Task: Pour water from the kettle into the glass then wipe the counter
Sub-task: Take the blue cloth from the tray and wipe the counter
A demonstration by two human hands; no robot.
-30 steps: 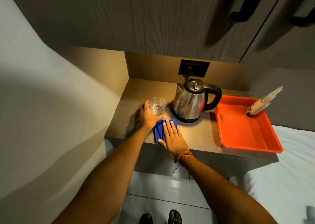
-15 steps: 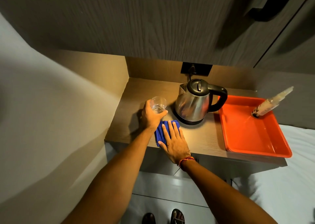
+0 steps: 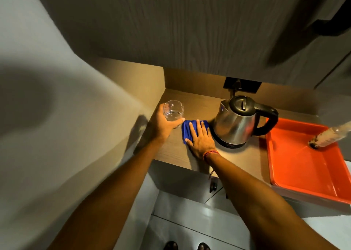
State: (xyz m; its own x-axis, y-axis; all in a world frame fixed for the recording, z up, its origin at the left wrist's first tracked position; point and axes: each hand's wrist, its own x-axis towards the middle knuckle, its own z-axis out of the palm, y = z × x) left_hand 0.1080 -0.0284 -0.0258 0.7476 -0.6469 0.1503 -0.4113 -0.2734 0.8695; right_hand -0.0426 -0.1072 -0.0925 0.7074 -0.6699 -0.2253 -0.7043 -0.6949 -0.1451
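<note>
A clear glass (image 3: 173,111) with a little water in it is raised off the wooden counter (image 3: 235,158), held in my left hand (image 3: 164,124). My right hand (image 3: 200,138) lies flat, fingers spread, pressing a folded blue cloth (image 3: 187,129) onto the counter just right of the glass. The steel kettle (image 3: 235,125) with black lid and handle stands on its base right beside the cloth, its cord running to the wall socket (image 3: 242,85) behind.
An orange tray (image 3: 303,166) fills the counter's right end, with a plastic bottle (image 3: 330,136) leaning in its far corner. A wall closes the niche on the left; a dark cabinet hangs low overhead. Below the counter edge are drawer fronts and my feet.
My left hand has lifted the glass off the counter and moved it left and back. My right hand has slid the blue cloth forward toward the kettle.
</note>
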